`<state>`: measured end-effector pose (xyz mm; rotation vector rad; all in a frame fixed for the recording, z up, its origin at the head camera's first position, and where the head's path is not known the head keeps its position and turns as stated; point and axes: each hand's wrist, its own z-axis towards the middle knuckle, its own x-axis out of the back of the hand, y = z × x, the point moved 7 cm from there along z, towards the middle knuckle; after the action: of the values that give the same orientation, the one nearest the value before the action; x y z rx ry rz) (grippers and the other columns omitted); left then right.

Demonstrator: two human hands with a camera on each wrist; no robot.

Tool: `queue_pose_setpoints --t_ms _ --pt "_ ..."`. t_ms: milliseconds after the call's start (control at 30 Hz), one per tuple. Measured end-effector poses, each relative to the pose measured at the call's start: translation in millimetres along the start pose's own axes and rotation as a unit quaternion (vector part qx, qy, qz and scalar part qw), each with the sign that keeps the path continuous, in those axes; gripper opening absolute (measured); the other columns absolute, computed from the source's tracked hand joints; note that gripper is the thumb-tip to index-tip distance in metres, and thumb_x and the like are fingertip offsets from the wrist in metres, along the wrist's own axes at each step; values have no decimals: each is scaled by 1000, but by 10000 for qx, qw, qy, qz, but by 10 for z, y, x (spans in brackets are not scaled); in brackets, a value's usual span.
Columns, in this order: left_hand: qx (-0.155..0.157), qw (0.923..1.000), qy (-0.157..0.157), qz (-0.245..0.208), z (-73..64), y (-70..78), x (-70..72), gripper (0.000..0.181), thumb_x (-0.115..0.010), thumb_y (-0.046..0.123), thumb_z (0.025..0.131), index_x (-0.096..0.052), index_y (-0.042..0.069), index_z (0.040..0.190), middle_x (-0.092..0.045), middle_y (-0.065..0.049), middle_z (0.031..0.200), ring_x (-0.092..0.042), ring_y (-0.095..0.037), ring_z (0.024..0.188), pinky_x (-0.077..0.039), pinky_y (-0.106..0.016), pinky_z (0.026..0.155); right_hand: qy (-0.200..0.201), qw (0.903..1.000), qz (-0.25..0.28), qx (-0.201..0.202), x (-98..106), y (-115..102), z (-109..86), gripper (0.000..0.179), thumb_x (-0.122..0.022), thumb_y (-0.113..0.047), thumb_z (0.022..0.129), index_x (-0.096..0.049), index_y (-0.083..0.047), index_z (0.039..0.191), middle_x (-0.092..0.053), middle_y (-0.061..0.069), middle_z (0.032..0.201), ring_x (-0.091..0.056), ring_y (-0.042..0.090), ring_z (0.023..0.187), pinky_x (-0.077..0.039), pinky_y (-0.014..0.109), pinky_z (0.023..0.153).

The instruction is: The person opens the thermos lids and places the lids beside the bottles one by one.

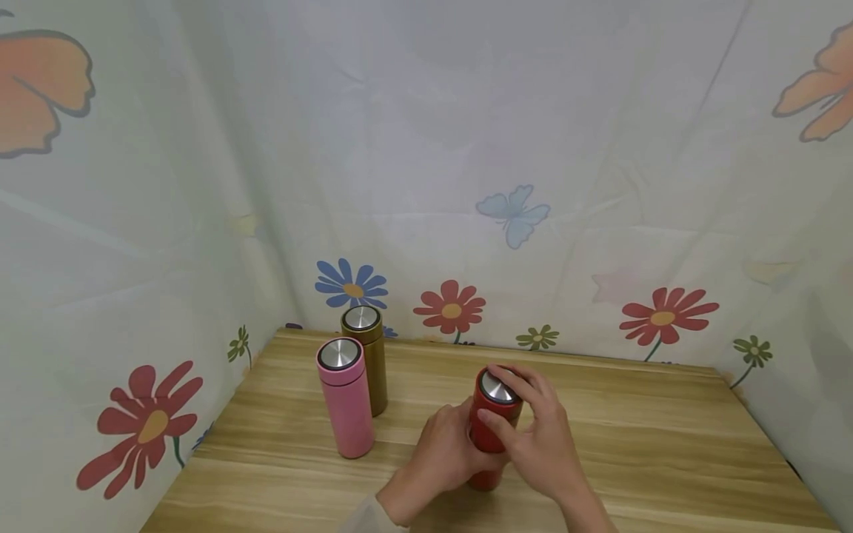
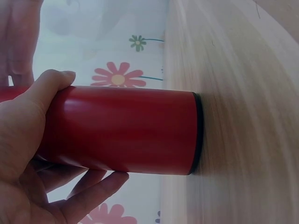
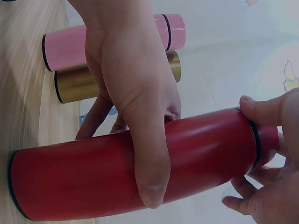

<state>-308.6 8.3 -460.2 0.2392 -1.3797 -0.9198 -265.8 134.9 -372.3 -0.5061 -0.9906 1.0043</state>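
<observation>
A red thermos bottle (image 1: 489,437) with a silver-topped lid (image 1: 500,386) stands on the wooden table. My left hand (image 1: 443,448) grips its body around the middle, thumb across the near side in the right wrist view. From above, my right hand (image 1: 543,429) holds the lid, thumb and fingers spread around its rim. The right wrist view shows the right fingers (image 3: 261,112) at the dark seam where lid meets body. In the left wrist view the base of the red thermos (image 2: 140,130) sits at the tabletop.
To the left a pink thermos (image 1: 349,411) stands upright, with a gold thermos (image 1: 376,370) close behind it. The wooden table (image 1: 633,437) reaches back to a white curtain (image 1: 426,148) printed with flowers and butterflies, which also hangs along both sides.
</observation>
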Motion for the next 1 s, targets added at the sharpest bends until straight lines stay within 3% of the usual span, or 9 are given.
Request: queue_pose_setpoints --t_ms 667,1000 --pt "-29 9999 -49 -163 -3 20 7 71 -84 57 79 -55 26 136 -76 8 114 -68 -2 92 -56 -31 87 -183 9996 203 46 12 37 19 60 -85 -10 85 -65 -32 137 -59 -2 139 -58 22 127 -47 59 105" --pt "-58 9997 -61 -233 4 30 11 71 -84 57 80 -55 26 136 -75 9 116 -67 -2 92 -57 -32 89 102 9997 -74 229 33 -20 17 65 -90 -15 80 -65 -34 136 -57 -3 137 -55 18 124 -49 57 100"
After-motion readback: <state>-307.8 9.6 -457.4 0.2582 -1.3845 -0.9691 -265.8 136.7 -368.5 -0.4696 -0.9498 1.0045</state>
